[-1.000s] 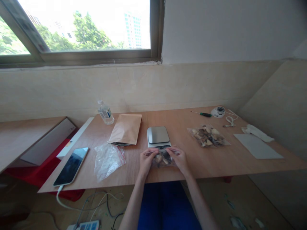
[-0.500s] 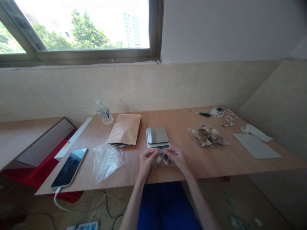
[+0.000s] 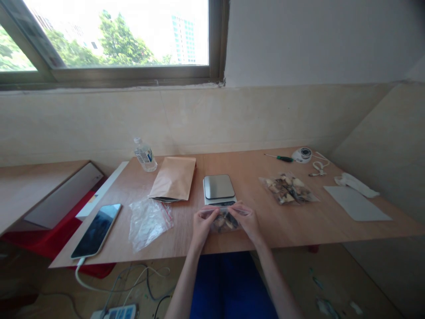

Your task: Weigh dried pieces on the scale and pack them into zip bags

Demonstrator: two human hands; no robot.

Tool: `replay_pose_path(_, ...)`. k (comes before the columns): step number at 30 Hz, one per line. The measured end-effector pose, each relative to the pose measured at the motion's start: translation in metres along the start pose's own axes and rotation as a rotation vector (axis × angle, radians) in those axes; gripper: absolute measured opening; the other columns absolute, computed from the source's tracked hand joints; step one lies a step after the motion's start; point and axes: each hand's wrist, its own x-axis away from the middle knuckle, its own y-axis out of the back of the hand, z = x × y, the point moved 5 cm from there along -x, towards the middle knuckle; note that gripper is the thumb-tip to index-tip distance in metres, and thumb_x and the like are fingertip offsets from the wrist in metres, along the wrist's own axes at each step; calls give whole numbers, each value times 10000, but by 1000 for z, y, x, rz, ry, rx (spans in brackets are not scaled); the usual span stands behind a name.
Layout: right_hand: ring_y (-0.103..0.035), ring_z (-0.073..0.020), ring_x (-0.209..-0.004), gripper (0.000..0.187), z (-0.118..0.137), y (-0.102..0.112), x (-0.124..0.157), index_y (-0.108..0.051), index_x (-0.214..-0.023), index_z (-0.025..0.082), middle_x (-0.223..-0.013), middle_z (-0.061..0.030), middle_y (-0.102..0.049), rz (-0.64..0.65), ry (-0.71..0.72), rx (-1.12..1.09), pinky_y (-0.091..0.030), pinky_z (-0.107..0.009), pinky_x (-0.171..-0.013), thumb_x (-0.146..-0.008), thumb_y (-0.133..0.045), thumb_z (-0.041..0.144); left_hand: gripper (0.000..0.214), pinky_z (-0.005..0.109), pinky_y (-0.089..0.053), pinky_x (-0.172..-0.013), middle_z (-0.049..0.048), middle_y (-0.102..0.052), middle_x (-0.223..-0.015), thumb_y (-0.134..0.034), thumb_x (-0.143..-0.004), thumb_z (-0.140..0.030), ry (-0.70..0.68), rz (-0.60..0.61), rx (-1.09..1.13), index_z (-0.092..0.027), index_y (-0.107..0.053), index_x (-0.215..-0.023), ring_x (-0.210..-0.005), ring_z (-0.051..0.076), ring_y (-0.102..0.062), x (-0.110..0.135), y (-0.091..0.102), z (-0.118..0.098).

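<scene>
A clear zip bag (image 3: 224,222) with brown and pale dried pieces, like mushroom slices, lies at the table's front edge. My left hand (image 3: 203,221) pinches the left part of its top edge between thumb and fingers. On the right part of the same edge, my right hand (image 3: 246,218) is closed in a pinch. Just beyond both hands sits a kitchen scale (image 3: 219,187) with a bare metal plate; its display is partly covered by my fingers. Another filled clear bag (image 3: 288,189) of similar pieces rests farther right.
Left of the scale are a brown paper pouch (image 3: 175,177), a clear plastic bag (image 3: 149,223), a water bottle (image 3: 145,156) and a phone (image 3: 97,231) on a cable. At right are a screwdriver (image 3: 283,159), a white dome camera (image 3: 302,155), a grey sheet (image 3: 357,204) and a white cloth (image 3: 357,184).
The camera view has shifted very slightly. Both hands keep their pinch on the zip bag's top edge, with hardly any visible movement.
</scene>
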Motion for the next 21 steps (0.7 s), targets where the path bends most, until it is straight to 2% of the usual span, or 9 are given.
replay_pose_path(3,-613,-161,-749,183,-4,0,-1,-715,-695,189,-808,-26,-614,21,-47,-54,-517,-269,-692,-694,-711,372,224,281,-507,-739,94,-715,-823,-698,-713,-348,0,60,-6,-133,-734,-767,-808,215,-656,0,-3,-2)
replay_pose_path(7,-624,-177,-819,178,-2,-6,-3,-731,-777,212,-871,-35,-654,95,-55,-71,-512,-284,-738,-702,-702,370,211,284,-489,-753,91,-704,-819,-687,-727,-347,-72,124,-43,-147,-733,-774,-811,210,-643,0,-8,-8)
replay_pose_path(10,-623,-187,-830,179,3,-12,-4,-732,-778,218,-827,-35,-672,112,-20,-29,-506,-295,-749,-707,-692,377,210,281,-484,-745,86,-695,-805,-690,-722,-355,-88,109,-37,-152,-728,-756,-804,207,-637,1,-10,-8)
replay_pose_path(15,-620,-182,-783,177,10,-16,-4,-718,-734,207,-776,-32,-662,90,22,19,-500,-283,-700,-729,-671,378,230,273,-480,-733,85,-697,-816,-691,-719,-364,-64,98,-22,-146,-721,-786,-806,206,-637,2,-9,-7)
replay_pose_path(21,-609,-184,-777,141,16,-15,-1,-713,-720,217,-756,-30,-650,44,119,82,-478,-295,-713,-757,-655,340,221,270,-472,-729,73,-696,-790,-681,-729,-357,-67,79,-26,-142,-705,-772,-784,195,-637,3,-9,-8)
